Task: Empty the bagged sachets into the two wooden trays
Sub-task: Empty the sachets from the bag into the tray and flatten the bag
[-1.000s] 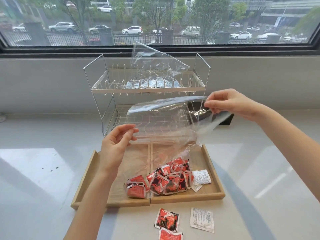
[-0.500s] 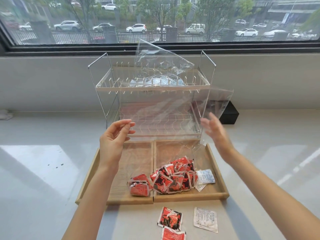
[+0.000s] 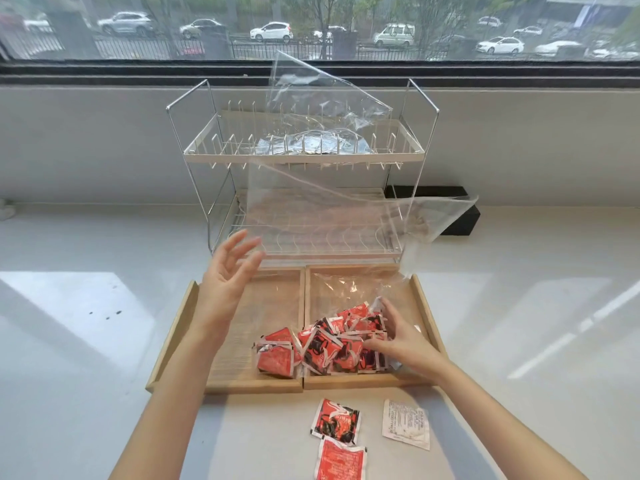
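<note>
Two wooden trays sit side by side, the left tray (image 3: pixel 239 341) and the right tray (image 3: pixel 422 299). A pile of red sachets (image 3: pixel 329 344) lies across their near ends, inside the bottom of a clear plastic bag (image 3: pixel 332 216) that stands loose against the rack. My left hand (image 3: pixel 228 282) hovers over the left tray with fingers spread, holding nothing. With straight fingers, my right hand (image 3: pixel 398 337) touches the sachet pile through the bag.
A two-tier wire rack (image 3: pixel 304 157) stands behind the trays, with another clear bag of sachets (image 3: pixel 311 143) on its top shelf. Two red sachets (image 3: pixel 336 424) and a white sachet (image 3: pixel 406 424) lie on the counter in front. A black box (image 3: pixel 460 216) sits right of the rack.
My right hand let go of the bag's top edge and dropped down onto the sachet pile. My left hand released the bag and opened. The bag now hangs free.
</note>
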Motion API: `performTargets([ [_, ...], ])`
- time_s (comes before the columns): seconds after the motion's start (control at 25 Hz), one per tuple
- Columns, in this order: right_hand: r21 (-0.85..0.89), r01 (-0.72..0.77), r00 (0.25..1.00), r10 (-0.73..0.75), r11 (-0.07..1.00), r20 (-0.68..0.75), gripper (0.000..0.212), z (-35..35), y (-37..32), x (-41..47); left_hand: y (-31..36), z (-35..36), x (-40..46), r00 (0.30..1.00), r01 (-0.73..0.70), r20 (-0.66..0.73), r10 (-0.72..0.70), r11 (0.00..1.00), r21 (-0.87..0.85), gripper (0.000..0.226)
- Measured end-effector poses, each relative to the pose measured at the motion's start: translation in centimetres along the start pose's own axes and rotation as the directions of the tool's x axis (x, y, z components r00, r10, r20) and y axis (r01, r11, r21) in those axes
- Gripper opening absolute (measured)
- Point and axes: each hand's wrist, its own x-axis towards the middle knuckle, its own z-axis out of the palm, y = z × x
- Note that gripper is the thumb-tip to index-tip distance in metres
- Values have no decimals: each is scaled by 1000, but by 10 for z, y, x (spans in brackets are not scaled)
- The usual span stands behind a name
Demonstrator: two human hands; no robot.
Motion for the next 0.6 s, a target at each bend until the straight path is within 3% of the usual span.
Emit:
performTargets([
  [0.16,-94,8,999,-12,996,-46,81,2,5,0,-46,-1,-28,937,281,105,-332,898,338,84],
  [0.28,-136,20,999,-24,990,-29,72,4,5,-5,-71,-1,-46,856,406,142,-496,817,409,87],
  [0.4,-248,57,998,-54,967,20,68,6,7,-8,-80,-1,-53,848,404,171,-501,821,404,76],
  [0.6,-307,106,993,-114,946,-10,57,11,1,-6,-91,-8,-54,858,337,211,-469,822,459,80],
])
